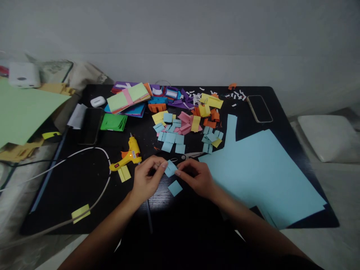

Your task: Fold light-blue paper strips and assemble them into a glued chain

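Note:
Between my two hands is a small light-blue paper piece (170, 169) with a dark crease or slit across it. My left hand (148, 177) pinches its left edge between thumb and fingers. On the other side, my right hand (197, 177) grips the right corner in a pinch. Just below on the table lies a flat light-blue paper square (175, 188). Behind my fingers rest scissors (191, 155), their handles partly hidden. Several folded light-blue pieces (179, 139) lie scattered beyond them. A yellow glue gun (129, 153) lies left of my left hand, near a yellow paper piece (124, 173).
Large light-blue sheets (264, 172) cover the table's right side. Phones lie at the back right (259, 108) and the left (91, 125). Coloured paper stacks (129, 98), folded pink pieces (185, 123) and white scraps (197, 98) fill the back. A white cable (108, 157) loops across the left.

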`<action>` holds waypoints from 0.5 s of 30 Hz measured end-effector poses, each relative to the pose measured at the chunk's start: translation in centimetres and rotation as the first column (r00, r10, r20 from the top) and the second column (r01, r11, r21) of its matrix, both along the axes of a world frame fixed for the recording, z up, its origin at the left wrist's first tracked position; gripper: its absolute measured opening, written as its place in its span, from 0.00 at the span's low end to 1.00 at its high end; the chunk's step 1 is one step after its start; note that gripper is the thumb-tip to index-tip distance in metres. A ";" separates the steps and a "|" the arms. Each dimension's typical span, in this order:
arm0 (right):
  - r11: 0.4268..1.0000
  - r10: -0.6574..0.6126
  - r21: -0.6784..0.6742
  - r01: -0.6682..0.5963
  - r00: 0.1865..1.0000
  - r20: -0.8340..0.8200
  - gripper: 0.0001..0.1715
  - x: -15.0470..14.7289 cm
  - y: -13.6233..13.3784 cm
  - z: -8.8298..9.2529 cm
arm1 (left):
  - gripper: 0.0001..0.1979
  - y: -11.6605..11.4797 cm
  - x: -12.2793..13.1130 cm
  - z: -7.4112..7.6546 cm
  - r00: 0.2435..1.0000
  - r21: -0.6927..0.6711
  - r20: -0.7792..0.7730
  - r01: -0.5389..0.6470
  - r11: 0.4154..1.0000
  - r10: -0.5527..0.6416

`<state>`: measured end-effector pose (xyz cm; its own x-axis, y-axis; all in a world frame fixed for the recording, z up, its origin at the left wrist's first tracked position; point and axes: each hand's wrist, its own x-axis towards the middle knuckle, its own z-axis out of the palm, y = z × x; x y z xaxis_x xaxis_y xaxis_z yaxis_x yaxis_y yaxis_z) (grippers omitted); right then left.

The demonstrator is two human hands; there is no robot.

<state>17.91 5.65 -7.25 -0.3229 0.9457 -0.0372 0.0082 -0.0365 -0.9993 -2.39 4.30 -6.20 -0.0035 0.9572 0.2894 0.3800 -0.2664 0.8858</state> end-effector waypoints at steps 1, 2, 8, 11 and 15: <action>1.000 -0.011 -0.016 0.010 1.000 -0.017 0.09 0.1 0.1 0.0 | 0.05 0.0 0.0 0.0 1.000 -0.005 0.007 -0.001 1.000 0.001; 0.999 -0.020 -0.035 0.019 0.999 -0.033 0.09 0.2 0.2 0.0 | 0.05 0.1 0.0 0.0 1.000 -0.013 0.011 0.001 1.000 0.000; 0.999 0.000 -0.052 -0.003 0.999 -0.044 0.10 0.1 0.0 0.0 | 0.05 -0.1 0.2 0.0 1.000 -0.021 -0.014 0.024 1.000 -0.024; 0.999 0.013 -0.053 -0.012 1.000 0.012 0.12 0.0 -0.1 0.1 | 0.05 -0.2 0.3 0.1 1.000 0.007 -0.017 0.018 1.000 -0.017; 0.997 -0.007 -0.071 0.009 0.999 0.037 0.11 0.0 0.1 0.2 | 0.05 -0.2 0.2 0.2 1.000 0.015 -0.021 0.003 1.000 -0.003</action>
